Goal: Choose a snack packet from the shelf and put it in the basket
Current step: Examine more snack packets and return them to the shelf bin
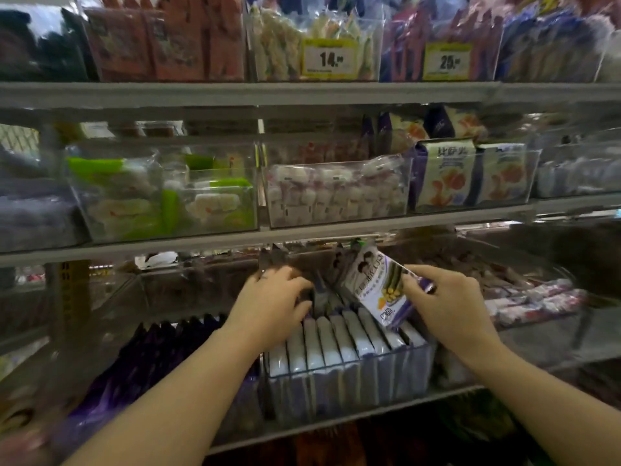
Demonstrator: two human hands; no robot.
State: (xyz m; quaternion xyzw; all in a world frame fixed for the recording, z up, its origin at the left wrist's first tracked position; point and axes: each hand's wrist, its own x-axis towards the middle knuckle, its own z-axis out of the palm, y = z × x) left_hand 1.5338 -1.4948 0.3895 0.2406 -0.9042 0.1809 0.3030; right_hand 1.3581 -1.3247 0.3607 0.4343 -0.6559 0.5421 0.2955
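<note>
My right hand [447, 304] grips a white and purple snack packet [376, 287] by its right edge, tilted above a clear bin [346, 388] on the lower shelf. The bin holds a row of several like packets [336, 344] standing upright. My left hand [272, 304] reaches into the back of the same bin, fingers curled down among the dark packets there; what it holds, if anything, is hidden. No basket is in view.
Clear bins of other snacks fill the middle shelf [302, 235] and the top shelf, with yellow price tags [329, 58] above. Dark purple packets [144, 358] lie left of the bin; pink-wrapped ones [537, 301] lie to its right.
</note>
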